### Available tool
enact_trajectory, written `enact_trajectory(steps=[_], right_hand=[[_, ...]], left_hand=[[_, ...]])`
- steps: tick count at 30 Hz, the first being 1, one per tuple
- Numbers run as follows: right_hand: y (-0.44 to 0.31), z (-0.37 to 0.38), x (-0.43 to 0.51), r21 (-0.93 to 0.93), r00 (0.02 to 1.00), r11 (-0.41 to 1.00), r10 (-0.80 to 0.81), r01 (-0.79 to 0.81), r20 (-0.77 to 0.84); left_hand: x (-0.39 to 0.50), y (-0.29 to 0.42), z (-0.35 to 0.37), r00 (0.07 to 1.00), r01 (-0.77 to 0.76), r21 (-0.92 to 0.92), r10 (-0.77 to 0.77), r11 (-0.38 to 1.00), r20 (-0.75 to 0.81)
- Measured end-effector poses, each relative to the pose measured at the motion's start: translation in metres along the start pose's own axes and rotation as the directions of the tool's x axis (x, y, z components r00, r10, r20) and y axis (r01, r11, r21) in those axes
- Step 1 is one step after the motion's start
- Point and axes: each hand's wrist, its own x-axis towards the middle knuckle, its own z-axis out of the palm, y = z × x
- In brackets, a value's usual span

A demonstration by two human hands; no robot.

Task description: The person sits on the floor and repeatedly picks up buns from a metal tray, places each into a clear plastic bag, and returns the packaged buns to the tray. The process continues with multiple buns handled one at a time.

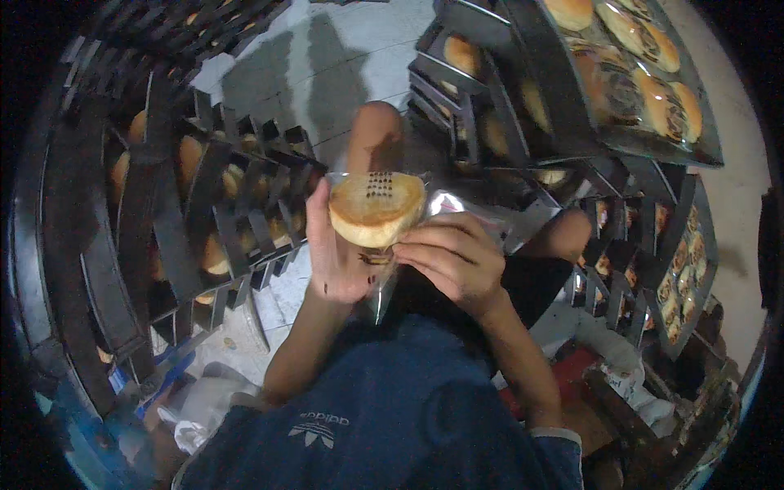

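Observation:
A round golden-topped bun in a clear printed plastic bag is held up between my hands, over my lap. My left hand supports it from the left, thumb along the bun's side; its other fingers are hidden behind the bag. At the lower right of the bun, the fingertips of my right hand pinch the plastic. The loose end of the bag hangs below the bun. More clear plastic packaging lies just beyond my right hand.
Stacked black trays with buns rise on my left. More tray stacks stand ahead right. A black tray of bagged buns tops one stack, and a smaller tray of topped pastries sits farther right. White plastic bags lie low left.

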Motion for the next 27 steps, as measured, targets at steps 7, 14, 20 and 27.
enact_trajectory(steps=[7,14,20,27], right_hand=[[-0.001,0.039,0.024,0.190,0.920,0.906,0.391,-0.379,-0.026],[0.003,0.042,0.013,0.180,0.896,0.883,0.444,-0.433,-0.025],[0.015,0.044,0.067,0.227,0.692,0.692,0.716,-0.685,-0.093],[0.012,0.048,-0.005,0.088,0.501,0.494,0.863,-0.865,0.073]], left_hand=[[-0.017,0.016,-0.040,0.539,-0.466,0.880,0.817,0.087,0.205],[-0.017,0.024,-0.040,0.589,-0.425,0.899,0.720,-0.108,0.366],[0.003,0.049,-0.004,0.625,-0.098,0.988,0.765,-0.123,0.157],[-0.038,0.036,-0.072,0.657,0.160,0.884,0.621,0.439,-0.427]])
